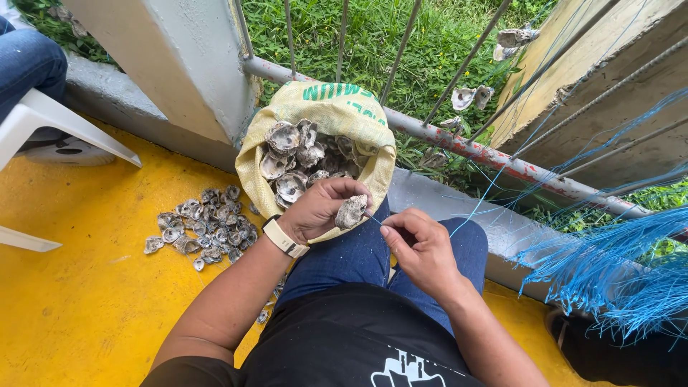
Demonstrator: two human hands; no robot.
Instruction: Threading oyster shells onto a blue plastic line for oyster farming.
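My left hand (pixel 319 208) grips a grey oyster shell (pixel 350 211) above my lap. My right hand (pixel 421 247) sits just right of it, with thumb and forefinger pinched on a thin blue string (pixel 473 208) whose end meets the shell. The string runs up and to the right toward the railing. Directly behind my hands stands an open yellow woven sack (pixel 326 107) filled with more oyster shells (pixel 297 158).
A loose pile of shells (pixel 204 226) lies on the yellow floor (pixel 86 287) at left. A bundle of blue strings (pixel 609 272) hangs at right from the metal railing (pixel 466 147). A white plastic chair (pixel 50 118) with a seated person's leg is far left. Grass lies beyond.
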